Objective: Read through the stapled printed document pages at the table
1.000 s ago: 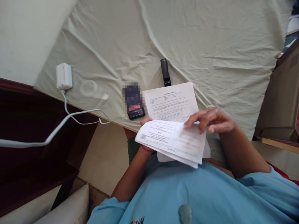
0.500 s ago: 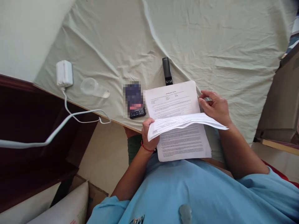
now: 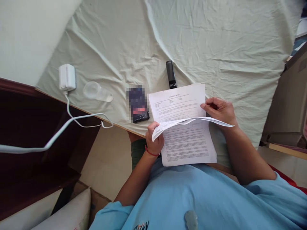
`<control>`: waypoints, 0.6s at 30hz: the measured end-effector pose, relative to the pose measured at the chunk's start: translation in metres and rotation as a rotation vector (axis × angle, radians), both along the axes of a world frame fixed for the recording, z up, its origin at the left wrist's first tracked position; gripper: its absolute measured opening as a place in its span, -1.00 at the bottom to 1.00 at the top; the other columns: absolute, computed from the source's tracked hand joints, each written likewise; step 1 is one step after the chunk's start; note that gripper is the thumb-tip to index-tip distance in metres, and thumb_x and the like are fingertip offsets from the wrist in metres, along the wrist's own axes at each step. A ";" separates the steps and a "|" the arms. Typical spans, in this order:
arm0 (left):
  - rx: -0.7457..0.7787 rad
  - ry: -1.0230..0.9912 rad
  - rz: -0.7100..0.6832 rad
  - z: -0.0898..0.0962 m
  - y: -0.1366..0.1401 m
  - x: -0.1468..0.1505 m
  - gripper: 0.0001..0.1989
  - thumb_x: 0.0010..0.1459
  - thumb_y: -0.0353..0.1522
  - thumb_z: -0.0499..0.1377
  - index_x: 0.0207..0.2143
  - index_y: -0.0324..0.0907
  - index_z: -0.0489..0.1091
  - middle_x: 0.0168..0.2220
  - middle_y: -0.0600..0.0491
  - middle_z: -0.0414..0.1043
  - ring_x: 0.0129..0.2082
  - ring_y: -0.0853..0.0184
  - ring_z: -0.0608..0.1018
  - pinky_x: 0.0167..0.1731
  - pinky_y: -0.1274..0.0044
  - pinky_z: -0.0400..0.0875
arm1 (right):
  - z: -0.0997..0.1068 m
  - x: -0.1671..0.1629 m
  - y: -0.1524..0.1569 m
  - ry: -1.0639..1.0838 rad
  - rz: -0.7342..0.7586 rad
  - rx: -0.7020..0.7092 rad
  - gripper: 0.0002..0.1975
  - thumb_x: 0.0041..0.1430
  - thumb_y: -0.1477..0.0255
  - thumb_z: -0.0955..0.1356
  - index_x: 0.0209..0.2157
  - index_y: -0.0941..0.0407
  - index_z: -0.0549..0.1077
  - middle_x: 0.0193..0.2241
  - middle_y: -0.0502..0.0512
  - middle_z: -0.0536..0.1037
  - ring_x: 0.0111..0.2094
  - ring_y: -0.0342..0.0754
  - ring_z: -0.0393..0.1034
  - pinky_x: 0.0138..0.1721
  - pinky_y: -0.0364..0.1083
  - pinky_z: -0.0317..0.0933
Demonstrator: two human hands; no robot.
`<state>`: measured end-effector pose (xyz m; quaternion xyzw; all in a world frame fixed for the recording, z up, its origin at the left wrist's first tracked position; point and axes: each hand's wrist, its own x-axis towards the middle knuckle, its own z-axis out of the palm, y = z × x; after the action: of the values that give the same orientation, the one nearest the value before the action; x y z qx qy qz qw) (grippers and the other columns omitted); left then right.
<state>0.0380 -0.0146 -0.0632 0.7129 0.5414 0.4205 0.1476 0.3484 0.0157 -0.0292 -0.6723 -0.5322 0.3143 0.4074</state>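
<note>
A stack of printed sheets (image 3: 185,148) lies at the near edge of the cloth-covered table, close to my body. Several pages are folded up from it and stand as a raised flap across its middle. My left hand (image 3: 154,139), with a red string on the wrist, is closed on the left end of that flap. My right hand (image 3: 220,111) pinches the right edge of the upper printed page (image 3: 176,102) between thumb and fingers. Just beyond the page's top edge lies a black stapler-like object (image 3: 170,73), its near end touching or close to the paper.
A phone (image 3: 139,103) with a blurred screen lies left of the papers. Farther left are a clear plastic container (image 3: 97,91) and a white charger (image 3: 67,77), whose white cable (image 3: 55,137) hangs over the table edge. The pale tablecloth (image 3: 223,41) is wrinkled.
My right hand has moved slightly left and taken the upper page's right edge, whose corner has shifted right. The raised flap looks more edge-on. My left hand keeps its hold.
</note>
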 end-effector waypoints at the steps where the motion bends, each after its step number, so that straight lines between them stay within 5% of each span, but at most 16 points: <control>1: 0.009 0.004 0.002 0.001 0.000 0.001 -0.67 0.50 -0.08 0.04 -0.13 -0.14 0.37 -0.28 -0.03 0.58 -0.35 0.27 0.64 -0.33 0.43 0.47 | 0.000 0.000 0.000 -0.018 0.007 0.022 -0.83 0.19 0.23 0.50 -0.37 0.02 0.60 -0.56 -0.06 0.48 -0.53 -0.11 0.29 -0.42 -0.06 0.19; 5: 0.061 0.015 0.007 0.002 0.001 0.003 -0.68 0.52 -0.11 0.02 -0.12 -0.15 0.37 -0.27 -0.04 0.59 -0.34 0.26 0.64 -0.32 0.43 0.48 | 0.001 -0.004 0.000 -0.069 -0.002 0.168 -0.87 0.21 0.25 0.51 -0.37 -0.02 0.63 -0.51 -0.02 0.50 -0.55 -0.11 0.25 -0.40 -0.02 0.23; 9: 0.038 0.014 0.037 0.001 0.002 0.005 -0.68 0.54 -0.11 0.00 -0.16 -0.14 0.35 -0.29 -0.04 0.56 -0.35 0.26 0.63 -0.29 0.41 0.48 | 0.005 -0.004 -0.003 0.092 0.001 0.282 -0.91 0.15 0.30 0.57 -0.37 -0.03 0.65 -0.22 0.04 0.62 -0.47 -0.13 0.30 -0.34 0.00 0.31; 12: 0.025 0.017 0.081 0.000 0.002 0.006 -0.70 0.54 -0.11 0.00 -0.13 -0.13 0.32 -0.33 0.00 0.53 -0.36 0.26 0.62 -0.31 0.42 0.48 | 0.008 0.002 -0.006 0.373 0.125 0.293 -0.89 0.10 0.34 0.61 -0.33 -0.04 0.68 -0.16 0.05 0.62 -0.16 0.02 0.52 -0.04 0.06 0.41; 18: -0.056 -0.087 0.046 0.001 -0.001 0.013 -0.58 0.54 -0.11 0.03 0.25 -0.17 0.14 -0.27 -0.02 0.63 -0.31 0.26 0.69 -0.29 0.46 0.51 | 0.017 0.017 -0.009 0.653 0.502 0.236 -0.88 0.12 0.22 0.60 -0.32 -0.07 0.73 -0.01 0.09 0.71 0.14 0.20 0.54 0.29 0.21 0.33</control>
<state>0.0505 -0.0153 -0.0626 0.6770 0.5623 0.4388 0.1813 0.3655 0.0068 -0.0123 -0.3361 -0.5548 0.5370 0.5394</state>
